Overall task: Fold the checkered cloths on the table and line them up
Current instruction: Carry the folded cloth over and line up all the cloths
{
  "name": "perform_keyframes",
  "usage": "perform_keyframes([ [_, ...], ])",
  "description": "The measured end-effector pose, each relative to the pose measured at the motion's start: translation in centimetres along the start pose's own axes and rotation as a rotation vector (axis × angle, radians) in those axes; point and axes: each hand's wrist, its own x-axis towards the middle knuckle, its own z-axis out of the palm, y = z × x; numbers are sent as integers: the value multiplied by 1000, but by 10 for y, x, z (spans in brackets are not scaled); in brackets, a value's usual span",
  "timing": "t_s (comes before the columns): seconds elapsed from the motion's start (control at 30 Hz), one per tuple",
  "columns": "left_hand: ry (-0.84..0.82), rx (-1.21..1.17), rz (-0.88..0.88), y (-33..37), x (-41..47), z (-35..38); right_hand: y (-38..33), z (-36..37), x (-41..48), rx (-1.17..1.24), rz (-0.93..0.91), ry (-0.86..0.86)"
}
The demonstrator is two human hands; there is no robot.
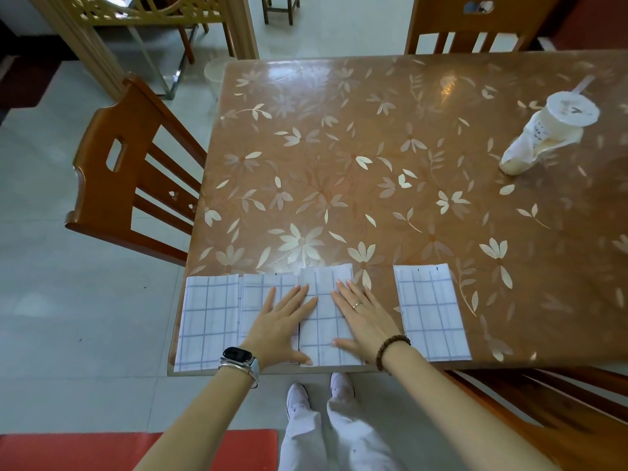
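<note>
Four folded checkered cloths lie in a row along the near edge of the table (339, 147), in the lower middle of the frame, each with its long axis running from the table edge up the frame. Both hands lie flat with fingers straight and spread, gripping nothing. The left hand (278, 326) presses across the seam where the second cloth (260, 294) meets the third cloth (323, 326), and the right hand (362, 316) presses on the third cloth's right side. The leftmost cloth (207, 321) touches the second. The fourth cloth (431, 311) lies to the right of the right hand, parted from the third by a strip of bare table, so the right hand is the nearer one to slide it in. The third cloth's far edge reaches slightly higher in the frame than its neighbours'. The left hand hides whether the second and third overlap or only touch, and the right wrist covers the third's near right corner.
</note>
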Motion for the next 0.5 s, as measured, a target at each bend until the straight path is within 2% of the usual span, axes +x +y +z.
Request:
perform_keyframes([
  [0.3,-56,-61,-24,1,-1,-3,13,7,2,-6,-11,-61],
  [0.5,79,-145,-2,9,7,-6,16,-3,-6,42,-14,-14],
])
